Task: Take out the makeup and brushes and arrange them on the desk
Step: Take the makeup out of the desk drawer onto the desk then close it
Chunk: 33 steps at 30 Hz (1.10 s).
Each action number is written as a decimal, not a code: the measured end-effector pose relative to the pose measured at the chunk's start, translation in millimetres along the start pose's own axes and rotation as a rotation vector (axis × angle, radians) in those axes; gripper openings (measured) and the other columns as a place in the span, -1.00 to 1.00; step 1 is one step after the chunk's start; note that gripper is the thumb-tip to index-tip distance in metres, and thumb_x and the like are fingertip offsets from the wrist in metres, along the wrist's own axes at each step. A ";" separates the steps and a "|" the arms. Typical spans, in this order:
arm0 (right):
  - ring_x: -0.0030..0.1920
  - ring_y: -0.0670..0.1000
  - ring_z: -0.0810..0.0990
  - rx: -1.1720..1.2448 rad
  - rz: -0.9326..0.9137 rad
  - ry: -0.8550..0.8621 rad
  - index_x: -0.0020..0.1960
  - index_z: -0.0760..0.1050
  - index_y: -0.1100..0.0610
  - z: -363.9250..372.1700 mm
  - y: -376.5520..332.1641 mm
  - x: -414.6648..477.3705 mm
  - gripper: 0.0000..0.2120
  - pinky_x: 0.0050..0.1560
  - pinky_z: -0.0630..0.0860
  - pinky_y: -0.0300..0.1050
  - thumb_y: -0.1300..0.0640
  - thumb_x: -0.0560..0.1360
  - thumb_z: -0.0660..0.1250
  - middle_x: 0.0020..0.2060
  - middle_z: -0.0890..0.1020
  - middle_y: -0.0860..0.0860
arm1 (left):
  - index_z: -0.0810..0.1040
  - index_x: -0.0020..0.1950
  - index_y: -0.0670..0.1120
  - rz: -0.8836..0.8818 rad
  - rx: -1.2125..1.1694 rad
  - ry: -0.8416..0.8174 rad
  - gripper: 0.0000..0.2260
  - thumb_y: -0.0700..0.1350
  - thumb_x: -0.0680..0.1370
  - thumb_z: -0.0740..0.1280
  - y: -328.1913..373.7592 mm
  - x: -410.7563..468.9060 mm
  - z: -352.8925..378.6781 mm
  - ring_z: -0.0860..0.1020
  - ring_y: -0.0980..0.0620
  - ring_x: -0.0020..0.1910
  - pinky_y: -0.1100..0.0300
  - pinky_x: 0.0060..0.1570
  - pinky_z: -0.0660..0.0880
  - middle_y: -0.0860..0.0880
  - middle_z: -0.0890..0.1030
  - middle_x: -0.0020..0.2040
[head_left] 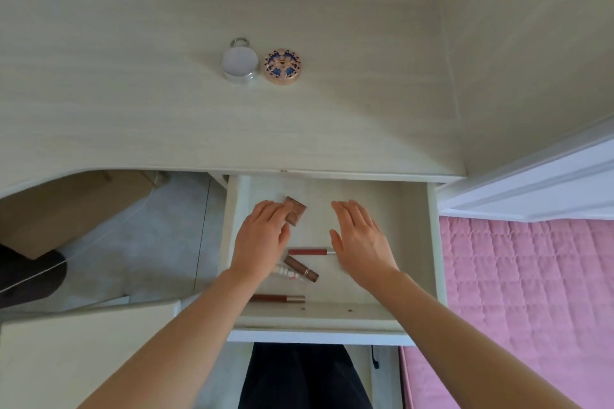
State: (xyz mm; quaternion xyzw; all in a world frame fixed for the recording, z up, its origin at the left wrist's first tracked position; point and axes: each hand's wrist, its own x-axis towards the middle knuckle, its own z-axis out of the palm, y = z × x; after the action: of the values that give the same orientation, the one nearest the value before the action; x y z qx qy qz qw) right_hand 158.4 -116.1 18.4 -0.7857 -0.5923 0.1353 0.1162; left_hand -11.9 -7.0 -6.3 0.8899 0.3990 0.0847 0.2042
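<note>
In the open drawer (pixel 412 242), your left hand (pixel 262 236) is pinching the brown compact (pixel 296 212) with its fingers (pixel 277 207); your right hand (pixel 360 239) is hovering beside it, fingers released. A white case (pixel 240 60) and a patterned compact (pixel 282 67) are sitting on the surface (pixel 133 93).

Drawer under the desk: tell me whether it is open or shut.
Open. The drawer is pulled out past the desk edge; its floor shows, with the left hand and right hand over it.
</note>
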 end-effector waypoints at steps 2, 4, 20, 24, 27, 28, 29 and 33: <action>0.32 0.13 0.45 0.001 0.040 -0.061 0.34 0.39 0.23 11.5 10.4 -12.8 -0.54 0.21 0.50 0.02 0.14 0.49 0.36 0.22 0.54 0.11 | 0.55 0.24 -0.14 -0.049 0.000 -0.051 -0.69 -0.21 0.49 0.38 2.1 -4.1 13.5 0.50 -0.06 0.21 0.02 0.10 0.55 -0.05 0.60 0.16; 0.36 0.10 0.38 0.015 0.095 -0.146 0.39 0.32 0.21 24.1 20.9 -23.2 -0.55 0.26 0.47 0.00 0.12 0.54 0.29 0.28 0.49 0.09 | 0.50 0.31 -0.13 -0.124 -0.017 -0.113 -0.66 -0.19 0.53 0.32 2.8 -4.7 26.9 0.44 -0.05 0.28 0.02 0.16 0.51 -0.05 0.55 0.25; 0.21 0.12 0.36 0.078 0.537 -0.355 0.35 0.29 0.14 95.0 68.0 -38.3 -0.53 0.06 0.47 -0.02 -0.12 0.57 0.17 0.24 0.39 0.09 | 0.33 0.41 -0.05 -0.527 -0.031 -0.180 -0.56 0.04 0.56 0.28 -18.5 44.0 106.0 0.35 -0.15 0.25 -0.02 0.03 0.47 -0.10 0.40 0.28; 0.22 0.11 0.36 0.053 0.535 -0.361 0.31 0.35 0.17 97.3 65.4 -39.6 -0.55 0.10 0.46 -0.05 -0.12 0.58 0.14 0.26 0.38 0.10 | 0.42 0.32 -0.09 -0.568 0.003 -0.135 -0.54 0.15 0.53 0.31 -14.6 49.1 110.6 0.38 -0.17 0.18 -0.03 -0.04 0.49 -0.13 0.42 0.21; 0.23 0.10 0.37 0.061 0.550 -0.353 0.31 0.33 0.20 98.2 61.6 -39.2 -0.55 0.13 0.46 -0.07 -0.10 0.58 0.14 0.25 0.38 0.12 | 0.41 0.29 -0.13 -0.566 -0.016 -0.104 -0.55 0.07 0.50 0.37 -12.1 48.8 111.5 0.38 -0.18 0.17 -0.02 -0.06 0.47 -0.14 0.44 0.19; 0.23 0.11 0.37 0.072 0.558 -0.352 0.31 0.32 0.21 98.7 60.2 -39.5 -0.55 0.13 0.45 -0.07 -0.09 0.58 0.14 0.25 0.38 0.13 | 0.41 0.28 -0.13 -0.563 -0.025 -0.096 -0.56 0.04 0.49 0.39 -11.1 47.9 111.2 0.38 -0.18 0.17 -0.02 -0.06 0.47 -0.15 0.44 0.18; 0.24 0.11 0.37 0.089 0.567 -0.350 0.32 0.31 0.22 99.1 58.3 -40.0 -0.55 0.13 0.46 -0.06 -0.08 0.58 0.15 0.26 0.37 0.14 | 0.40 0.27 -0.14 -0.556 -0.031 -0.088 -0.56 0.02 0.48 0.41 -9.9 47.0 110.8 0.39 -0.18 0.16 -0.02 -0.07 0.47 -0.15 0.46 0.17; 0.25 0.14 0.35 0.136 0.571 -0.344 0.35 0.24 0.24 102.2 52.2 -42.3 -0.54 0.16 0.44 -0.08 -0.04 0.59 0.17 0.28 0.35 0.17 | 0.39 0.17 -0.17 -0.500 -0.084 -0.043 -0.59 -0.04 0.45 0.45 -6.0 40.5 111.3 0.45 -0.17 0.06 -0.04 -0.16 0.49 -0.14 0.53 0.06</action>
State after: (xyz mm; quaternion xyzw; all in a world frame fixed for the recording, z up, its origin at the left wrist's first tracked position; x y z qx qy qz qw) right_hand 158.5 -168.7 -92.0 -0.8761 -0.3488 0.3320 0.0241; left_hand 46.0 -6.2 -109.8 0.7558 0.5984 0.0289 0.2644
